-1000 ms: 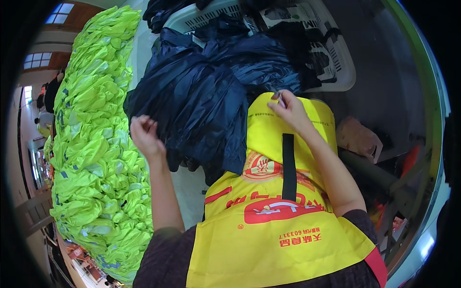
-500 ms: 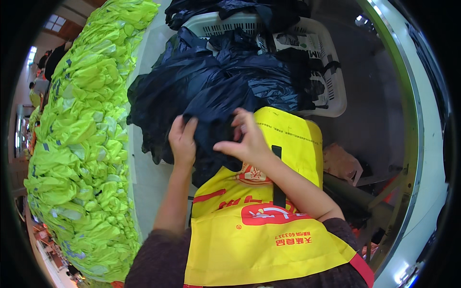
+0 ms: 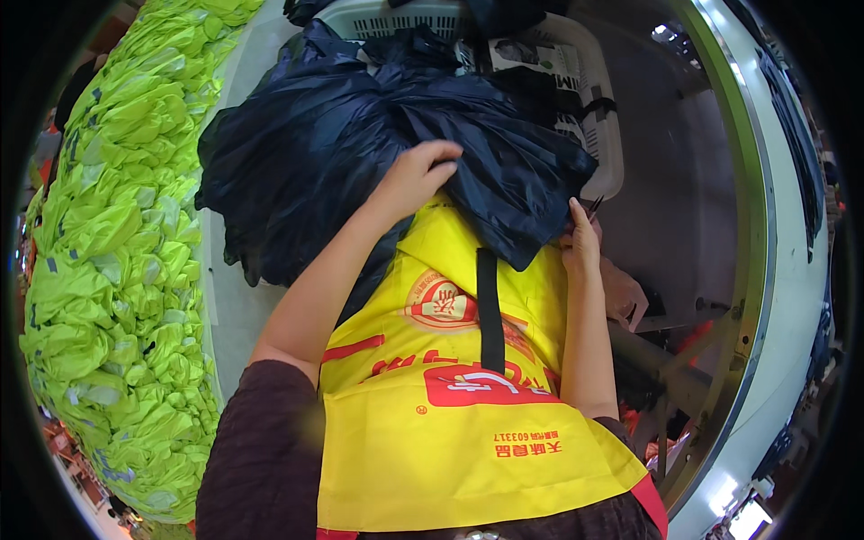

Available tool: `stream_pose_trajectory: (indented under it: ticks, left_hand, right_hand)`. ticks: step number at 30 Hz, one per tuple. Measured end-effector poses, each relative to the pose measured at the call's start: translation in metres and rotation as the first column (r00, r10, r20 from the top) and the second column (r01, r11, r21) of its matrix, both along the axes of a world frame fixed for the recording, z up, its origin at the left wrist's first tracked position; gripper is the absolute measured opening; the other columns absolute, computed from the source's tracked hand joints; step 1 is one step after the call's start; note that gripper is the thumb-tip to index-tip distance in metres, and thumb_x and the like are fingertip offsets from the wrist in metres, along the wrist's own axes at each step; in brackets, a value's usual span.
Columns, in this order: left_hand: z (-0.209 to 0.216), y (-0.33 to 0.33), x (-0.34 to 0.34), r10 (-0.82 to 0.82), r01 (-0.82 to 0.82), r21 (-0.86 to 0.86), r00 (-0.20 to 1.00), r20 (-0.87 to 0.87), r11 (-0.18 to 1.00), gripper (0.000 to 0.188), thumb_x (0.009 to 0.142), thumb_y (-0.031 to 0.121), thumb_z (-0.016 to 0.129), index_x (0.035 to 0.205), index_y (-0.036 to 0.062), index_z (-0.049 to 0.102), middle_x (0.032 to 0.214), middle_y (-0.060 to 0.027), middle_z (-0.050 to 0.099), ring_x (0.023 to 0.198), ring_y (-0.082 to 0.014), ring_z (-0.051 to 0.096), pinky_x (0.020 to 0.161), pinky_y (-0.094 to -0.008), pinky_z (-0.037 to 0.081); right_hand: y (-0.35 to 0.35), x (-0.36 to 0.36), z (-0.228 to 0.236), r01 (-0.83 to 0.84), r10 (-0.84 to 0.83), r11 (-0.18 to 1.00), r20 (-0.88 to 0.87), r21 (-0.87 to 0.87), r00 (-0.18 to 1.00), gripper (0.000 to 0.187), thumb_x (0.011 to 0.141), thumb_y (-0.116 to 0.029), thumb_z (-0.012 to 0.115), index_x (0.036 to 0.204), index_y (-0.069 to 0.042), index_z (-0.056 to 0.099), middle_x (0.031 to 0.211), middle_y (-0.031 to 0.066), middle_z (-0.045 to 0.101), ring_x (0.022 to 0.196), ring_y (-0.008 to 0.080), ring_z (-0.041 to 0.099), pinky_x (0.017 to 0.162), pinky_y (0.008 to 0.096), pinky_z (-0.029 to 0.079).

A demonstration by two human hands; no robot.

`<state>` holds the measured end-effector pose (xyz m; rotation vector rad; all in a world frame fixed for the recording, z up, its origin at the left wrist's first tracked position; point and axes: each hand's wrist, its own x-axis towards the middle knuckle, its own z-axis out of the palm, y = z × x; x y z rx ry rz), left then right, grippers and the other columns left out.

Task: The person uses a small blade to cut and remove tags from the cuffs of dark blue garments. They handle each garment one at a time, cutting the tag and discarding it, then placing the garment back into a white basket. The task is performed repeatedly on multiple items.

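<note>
A thin, shiny dark navy cloth piece (image 3: 306, 153) is spread in folds from the table over the basket's near side and onto my lap. Whether it is one garment or several does not show. Above its middle, my left hand (image 3: 414, 183) lies with loosely bent fingers, thumb and forefinger apart, gripping no visible fold. At the cloth's right corner is my right hand (image 3: 583, 238), closed, thumb upward. Beside that thumb stick out the dark points of a small tool, apparently thread snips (image 3: 595, 206); the rest is hidden in the hand.
Behind the cloth stands a white plastic basket (image 3: 612, 148) holding dark cloth and printed sheets. A tall heap of lime-yellow fabric pieces (image 3: 117, 270) lines the left. My yellow apron (image 3: 468, 459) covers my lap. At right run a metal frame (image 3: 756, 180) and a pale table edge (image 3: 792, 225).
My hands have moved apart: the left went right and up over the cloth, the right went to its right corner. The cloth's right part now fans out over the apron.
</note>
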<state>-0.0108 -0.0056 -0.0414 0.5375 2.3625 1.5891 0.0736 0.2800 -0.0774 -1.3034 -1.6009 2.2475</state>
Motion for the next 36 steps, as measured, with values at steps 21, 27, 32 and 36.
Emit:
stream_pose_trajectory:
  ticks: [21,27,32,36]
  left_hand:
    - [-0.057,0.043,0.006,0.554,-0.745,0.272,0.645,0.526,0.609,0.042,0.088,0.004,0.053,0.128,0.0024,0.040,0.097,-0.0132,0.061,0.080,-0.0164,0.061,0.071,-0.0261,0.052]
    - [-0.051,0.035,0.019,0.495,-0.750,0.325,0.637,0.591,0.576,0.032,0.093,0.006,0.042,0.125,0.0015,0.044,0.096,-0.0130,0.061,0.077,-0.0163,0.062,0.074,-0.0252,0.052]
    - [-0.039,0.030,0.025,0.567,-0.640,0.156,0.749,0.342,0.752,0.027,0.093,0.005,0.042,0.118,-0.0005,0.052,0.095,-0.0116,0.062,0.074,-0.0149,0.062,0.070,-0.0236,0.052]
    - [-0.029,0.007,0.007,0.436,-0.437,-0.026,0.900,-0.022,0.899,0.024,0.090,0.002,0.042,0.107,-0.0025,0.059,0.093,-0.0114,0.062,0.065,-0.0125,0.059,0.061,-0.0233,0.051]
  right_hand:
    - [0.000,0.014,-0.011,-0.202,0.204,0.940,0.023,0.273,0.979,0.029,0.074,-0.014,0.072,0.092,-0.007,0.051,0.079,-0.0016,0.049,0.070,0.0075,0.046,0.063,0.0188,0.036]
    - [0.010,0.016,-0.046,-0.171,0.209,0.930,-0.085,0.327,0.974,0.029,0.075,-0.012,0.072,0.096,-0.009,0.051,0.082,-0.0001,0.052,0.071,0.0091,0.050,0.060,0.0207,0.039]
    - [0.010,0.018,-0.041,-0.184,0.207,0.921,-0.031,0.343,0.978,0.030,0.075,-0.013,0.072,0.096,-0.009,0.051,0.081,0.0000,0.052,0.071,0.0088,0.050,0.059,0.0210,0.039]
    - [0.005,0.019,-0.037,-0.138,0.162,0.943,-0.056,0.302,0.985,0.030,0.073,-0.010,0.072,0.095,-0.004,0.052,0.082,0.0000,0.051,0.076,0.0090,0.047,0.072,0.0199,0.038]
